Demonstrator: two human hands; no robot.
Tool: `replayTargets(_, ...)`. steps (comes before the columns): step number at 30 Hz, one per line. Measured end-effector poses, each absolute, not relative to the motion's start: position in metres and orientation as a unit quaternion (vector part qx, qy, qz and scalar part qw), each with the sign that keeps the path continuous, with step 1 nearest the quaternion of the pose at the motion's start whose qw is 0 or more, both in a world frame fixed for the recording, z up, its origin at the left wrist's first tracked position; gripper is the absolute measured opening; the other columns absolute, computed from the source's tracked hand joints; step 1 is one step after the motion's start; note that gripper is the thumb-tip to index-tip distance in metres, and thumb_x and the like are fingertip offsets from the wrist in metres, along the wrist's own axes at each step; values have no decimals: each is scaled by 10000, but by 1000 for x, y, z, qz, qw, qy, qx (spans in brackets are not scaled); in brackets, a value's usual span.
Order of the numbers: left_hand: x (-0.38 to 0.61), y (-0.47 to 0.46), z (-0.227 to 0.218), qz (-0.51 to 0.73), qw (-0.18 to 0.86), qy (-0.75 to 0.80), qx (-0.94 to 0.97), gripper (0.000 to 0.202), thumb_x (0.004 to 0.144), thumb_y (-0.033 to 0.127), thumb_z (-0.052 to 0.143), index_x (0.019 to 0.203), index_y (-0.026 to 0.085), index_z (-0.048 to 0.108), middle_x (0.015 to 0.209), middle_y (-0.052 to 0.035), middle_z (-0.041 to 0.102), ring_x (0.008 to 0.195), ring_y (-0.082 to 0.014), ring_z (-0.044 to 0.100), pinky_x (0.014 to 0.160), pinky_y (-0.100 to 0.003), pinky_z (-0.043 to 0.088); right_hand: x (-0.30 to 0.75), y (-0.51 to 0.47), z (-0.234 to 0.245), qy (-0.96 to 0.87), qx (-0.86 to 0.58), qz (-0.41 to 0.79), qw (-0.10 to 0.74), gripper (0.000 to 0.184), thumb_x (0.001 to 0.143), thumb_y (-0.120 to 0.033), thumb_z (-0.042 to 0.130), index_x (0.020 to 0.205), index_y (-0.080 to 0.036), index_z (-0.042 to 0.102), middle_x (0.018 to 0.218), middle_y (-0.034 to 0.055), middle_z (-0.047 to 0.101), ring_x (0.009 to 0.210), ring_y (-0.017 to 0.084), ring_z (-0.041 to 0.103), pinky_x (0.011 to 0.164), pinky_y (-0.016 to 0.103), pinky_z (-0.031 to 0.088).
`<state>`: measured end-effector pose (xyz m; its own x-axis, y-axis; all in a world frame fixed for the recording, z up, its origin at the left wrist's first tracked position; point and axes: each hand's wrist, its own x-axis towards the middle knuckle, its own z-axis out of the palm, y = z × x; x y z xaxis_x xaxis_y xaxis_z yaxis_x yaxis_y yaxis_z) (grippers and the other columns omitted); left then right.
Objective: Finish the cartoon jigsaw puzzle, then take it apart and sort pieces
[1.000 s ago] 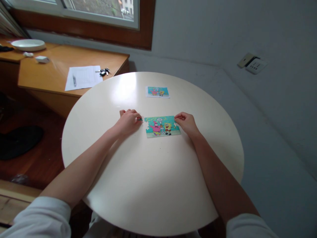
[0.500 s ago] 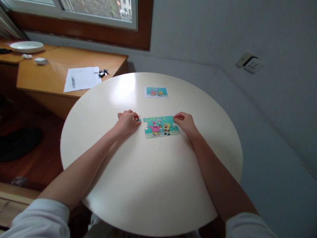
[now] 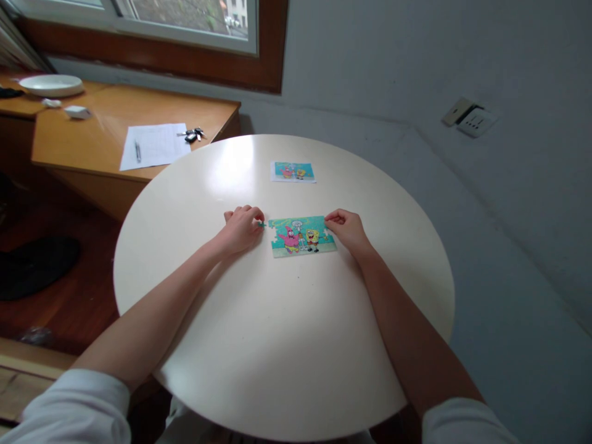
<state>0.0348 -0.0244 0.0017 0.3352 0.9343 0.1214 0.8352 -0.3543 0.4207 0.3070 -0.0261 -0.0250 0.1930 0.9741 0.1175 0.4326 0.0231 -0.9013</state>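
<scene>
A jigsaw puzzle [image 3: 303,235] with cartoon figures on a teal ground lies flat on the round white table [image 3: 277,345]. Gaps show along its left and right edges. Just off its left edge, my left hand [image 3: 244,227] is closed with a small teal puzzle piece [image 3: 262,224] at its fingertips, apart from the puzzle. My right hand [image 3: 348,229] has its thumb and fingers pinched at the puzzle's upper right corner; what lies under the fingertips is partly hidden.
A printed picture [image 3: 294,172] of the same scene lies beyond the puzzle. At the left, a wooden desk [image 3: 106,111] carries a paper sheet [image 3: 160,143], a pen [image 3: 137,152], keys [image 3: 192,134] and a white dish [image 3: 50,85]. A wall with a socket [image 3: 476,121] stands to the right.
My left hand has shifted slightly right with the puzzle piece. The right hand stays at the puzzle's corner.
</scene>
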Motion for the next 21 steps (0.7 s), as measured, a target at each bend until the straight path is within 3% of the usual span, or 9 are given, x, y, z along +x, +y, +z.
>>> replayTargets(5, 35, -24, 2, 185, 163, 525, 814, 159, 758, 188, 465, 881, 203, 566, 787, -23, 623, 826, -210, 569, 815, -378, 290, 307, -26, -25, -561, -628, 304, 446, 138, 555, -280, 600, 645, -176, 605, 591, -7, 558, 555, 117, 467, 556, 259, 380)
replayTargets(12, 34, -27, 6, 222, 193, 524, 799, 160, 759, 218, 469, 826, 191, 612, 735, -3, 656, 694, -163, 584, 884, -401, 328, 306, -26, -24, -558, -626, 306, 450, 110, 557, -254, 602, 629, -171, 606, 574, -13, 553, 544, 114, 467, 553, 257, 377)
replayTargets(21, 35, -22, 1, 308, 310, 506, 744, 182, 723, 299, 518, 750, 164, 636, 753, -53, 684, 709, -166, 599, 710, -297, 454, 308, -26, -26, -558, -623, 305, 455, 103, 559, -247, 609, 628, -171, 614, 573, -13, 569, 544, 113, 481, 549, 253, 388)
